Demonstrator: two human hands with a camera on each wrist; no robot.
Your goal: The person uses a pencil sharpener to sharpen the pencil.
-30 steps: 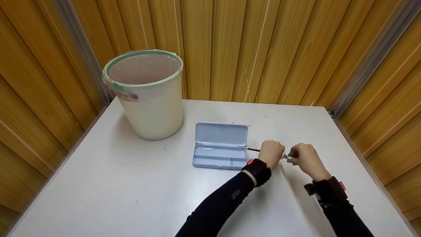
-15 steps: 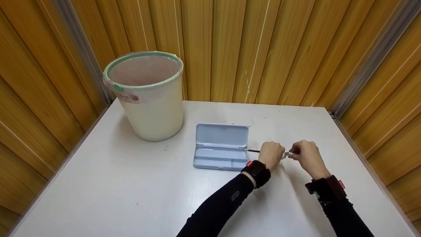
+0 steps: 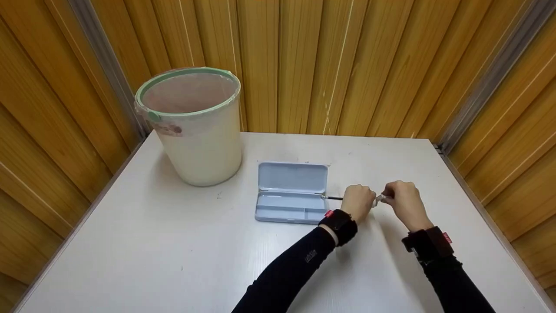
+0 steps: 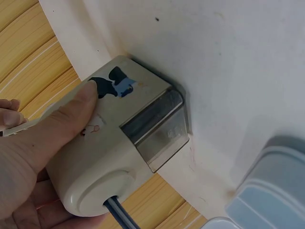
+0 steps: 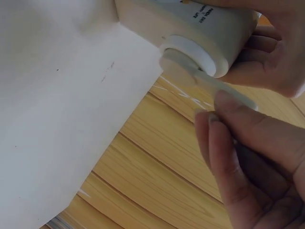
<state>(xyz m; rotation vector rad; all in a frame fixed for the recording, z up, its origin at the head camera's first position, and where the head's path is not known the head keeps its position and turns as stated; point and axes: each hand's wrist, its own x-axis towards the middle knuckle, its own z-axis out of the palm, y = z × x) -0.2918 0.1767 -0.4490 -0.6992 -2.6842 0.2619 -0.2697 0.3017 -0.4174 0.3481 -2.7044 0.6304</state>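
Observation:
My left hand [image 3: 357, 202] grips a cream crank pencil sharpener [image 4: 95, 164] printed with a panda picture; the thumb lies along its top. A clear shavings drawer [image 4: 164, 133] shows on its side. Out of the sharpener's front hole sticks a dark pencil [image 4: 121, 214], whose far end [image 3: 325, 197] reaches over the edge of the pencil case in the head view. At the opposite end, my right hand [image 3: 405, 204] pinches the crank handle [image 5: 226, 90] between thumb and fingers. In the head view the left hand hides most of the sharpener.
A light blue pencil case [image 3: 292, 177] lies open left of the hands, its lower half divided into compartments. Farther back on the left stands a cream bucket [image 3: 208, 148] with a green rim and a clear liner. Wood-patterned panels [image 3: 299, 65] border the white table [image 3: 152, 243].
My right hand has risen slightly with the crank handle, which has turned to a higher angle. The left hand and pencil stay nearly where they were.

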